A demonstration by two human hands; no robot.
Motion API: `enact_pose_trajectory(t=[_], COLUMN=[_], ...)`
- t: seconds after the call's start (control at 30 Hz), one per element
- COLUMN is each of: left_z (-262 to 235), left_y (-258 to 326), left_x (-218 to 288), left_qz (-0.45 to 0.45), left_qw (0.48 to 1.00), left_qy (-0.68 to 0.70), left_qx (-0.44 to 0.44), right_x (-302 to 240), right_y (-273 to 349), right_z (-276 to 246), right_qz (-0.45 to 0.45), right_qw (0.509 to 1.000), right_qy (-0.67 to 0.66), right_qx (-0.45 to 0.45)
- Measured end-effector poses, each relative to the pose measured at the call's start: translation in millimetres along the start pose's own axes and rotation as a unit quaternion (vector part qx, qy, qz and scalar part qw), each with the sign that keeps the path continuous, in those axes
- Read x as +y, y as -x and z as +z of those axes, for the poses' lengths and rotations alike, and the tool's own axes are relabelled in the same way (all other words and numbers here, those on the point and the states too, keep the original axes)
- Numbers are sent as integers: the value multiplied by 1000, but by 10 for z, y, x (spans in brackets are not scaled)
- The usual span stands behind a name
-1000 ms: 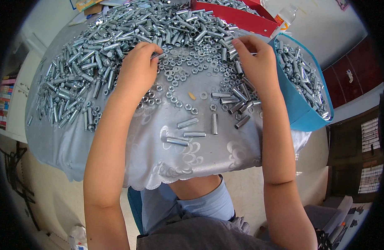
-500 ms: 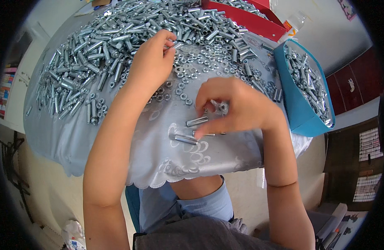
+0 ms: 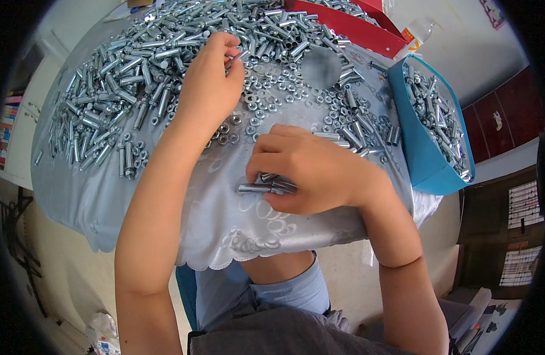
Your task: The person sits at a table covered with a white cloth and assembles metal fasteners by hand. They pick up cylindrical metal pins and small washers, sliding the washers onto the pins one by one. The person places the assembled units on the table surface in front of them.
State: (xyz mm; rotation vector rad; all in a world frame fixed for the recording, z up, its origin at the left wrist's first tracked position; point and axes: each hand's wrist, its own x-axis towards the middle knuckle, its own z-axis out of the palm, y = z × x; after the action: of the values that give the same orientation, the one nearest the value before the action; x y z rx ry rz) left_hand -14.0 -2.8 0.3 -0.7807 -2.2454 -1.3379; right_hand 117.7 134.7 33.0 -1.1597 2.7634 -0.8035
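Note:
My left hand [image 3: 210, 89] reaches to the edge of the heap of bolts and sleeves [image 3: 127, 80]. Its thumb and fingers pinch a slim shiny metal piece [image 3: 240, 57], apparently an anchor bolt, mostly covered by the fingers. Closer to me, my right hand [image 3: 314, 165] is low over the cloth, fingers and thumb closed round a few metal sleeves [image 3: 254, 189]. One sleeve sticks out leftward from this grip; the palm hides the others' ends. Loose nuts and washers [image 3: 272, 99] are scattered between and beyond my hands.
A silvery patterned tablecloth [image 3: 207, 207] covers the round table. To the right stands a blue bin [image 3: 429, 160] full of assembled bolts. A red box [image 3: 367, 35] with more metal pieces is at the back right, beside a clear plastic bottle [image 3: 419, 31]. More sleeves [image 3: 358, 133] lie beyond my right hand.
My right hand has come down and a little left, its fingers closing round the sleeves on the cloth. My left hand has shifted slightly away from me, keeping its pinch.

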Motion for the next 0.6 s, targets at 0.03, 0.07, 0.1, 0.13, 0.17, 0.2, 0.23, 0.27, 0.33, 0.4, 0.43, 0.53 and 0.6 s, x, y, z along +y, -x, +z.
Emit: enact_pose_trajectory(t=[0.03, 0.07, 0.1, 0.13, 0.17, 0.2, 0.23, 0.27, 0.33, 0.4, 0.43, 0.53, 0.6], left_z=[7, 12, 9, 6, 4, 8, 11, 13, 22, 19, 22, 34, 18], left_y=[-3, -5, -9, -9, -10, -8, -8, -11, -7, -18, -17, -2, 3], left_x=[-1, -2, -9, -25, -40, -58, -77, -86, -80, -63, -69, -80, -66], left_qz=[0, 0, 1, 3, 5, 6, 8, 9, 7, 6, 11, 12, -10], left_qw=[1000, 1000, 1000, 1000, 999, 999, 999, 999, 999, 999, 999, 999, 999], left_qy=[0, -1, -10, -19, -29, -34, -40, -45, -38, -35, -36, -37, -40], left_qx=[1, 2, 6, 10, 14, 15, 16, 16, 12, 7, 9, 4, -13], right_x=[3, 15, 26, 35, 48, 70, 94, 127, 201, 216, 236, 290, 328], right_y=[-6, -7, -10, -7, -4, -3, -1, 4, 26, 30, 30, 38, 40], right_z=[25, 43, 54, 55, 43, 28, 14, 8, 3, -50, -60, -72, -125], right_qz=[-3, -4, -5, -6, 3, 12, 21, 22, 25, 51, 59, 106, 148], right_qw=[1000, 1000, 1000, 1000, 999, 999, 999, 998, 994, 992, 989, 965, 939], right_qy=[-2, -5, -8, -10, -7, -5, -2, 9, 31, 51, 68, 65, 21], right_qx=[-2, 6, 15, 25, 31, 38, 44, 64, 101, 106, 117, 229, 309])
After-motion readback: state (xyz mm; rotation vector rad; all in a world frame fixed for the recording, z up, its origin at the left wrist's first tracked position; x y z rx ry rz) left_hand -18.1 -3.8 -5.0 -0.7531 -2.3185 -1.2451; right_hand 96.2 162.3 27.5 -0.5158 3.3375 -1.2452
